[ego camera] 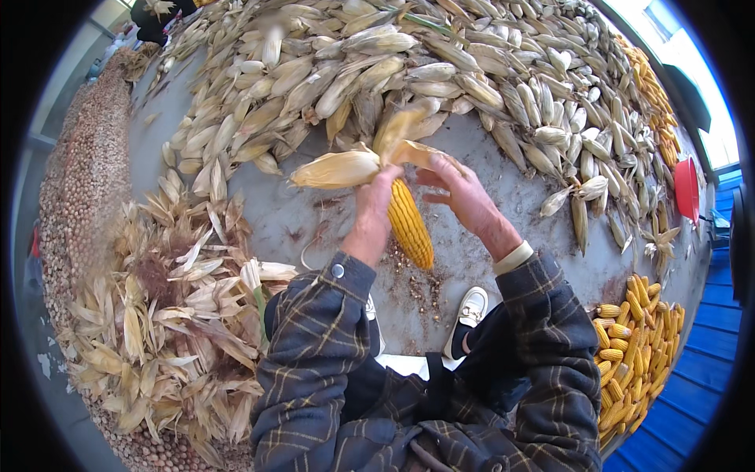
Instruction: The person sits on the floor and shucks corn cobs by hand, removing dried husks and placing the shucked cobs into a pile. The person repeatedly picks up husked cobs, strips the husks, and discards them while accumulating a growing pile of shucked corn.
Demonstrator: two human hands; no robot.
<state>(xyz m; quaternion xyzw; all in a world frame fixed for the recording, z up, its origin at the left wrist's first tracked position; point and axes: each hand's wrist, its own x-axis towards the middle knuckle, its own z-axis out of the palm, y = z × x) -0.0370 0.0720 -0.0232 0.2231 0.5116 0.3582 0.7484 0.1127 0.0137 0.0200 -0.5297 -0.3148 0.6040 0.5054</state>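
My left hand (375,203) is closed around the base of a yellow ear of corn (410,227), whose kernels are bare and whose tip points down toward me. Pale husk leaves (337,169) are peeled back from the base and spread to the left, up and right. At the right-hand husk leaf (422,154) is my right hand (457,192), its thumb and index finger against the leaf and its other fingers spread. Whether it grips the leaf I cannot tell. Loose kernels (422,292) lie on the grey floor below the ear.
A big heap of unhusked corn (377,71) spreads ahead. Stripped husks (177,307) are piled at left, beside a long bank of corncobs (94,141). Husked yellow ears (634,354) lie at right. A red basin (686,189) stands farther right. Another person (154,17) is at the top left.
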